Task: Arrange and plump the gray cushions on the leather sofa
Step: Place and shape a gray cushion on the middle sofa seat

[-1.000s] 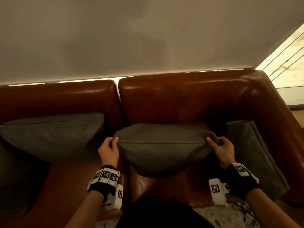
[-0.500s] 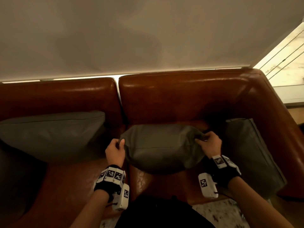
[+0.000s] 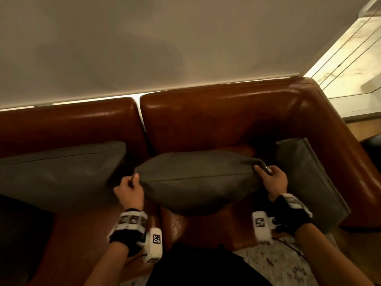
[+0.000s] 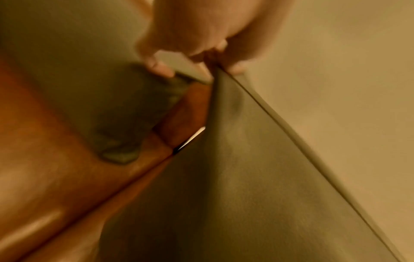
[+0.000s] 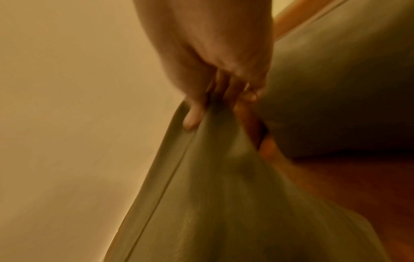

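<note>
Glossy brown leather sofa [image 3: 206, 120], both hands [image 3: 128, 191] [image 3: 275, 181] pinching opposite corners of plump gray cushion [image 3: 198, 182].

dim warm light, blurred wrist views

— Which cushion do you have?
— The middle gray cushion [image 3: 198, 182], held by its two upper corners above the brown leather sofa [image 3: 216, 120], its seam running across.
— And your other two?
— The left cushion [image 3: 59, 172] leans against the backrest; the right cushion [image 3: 305, 178] stands against the armrest.
</note>
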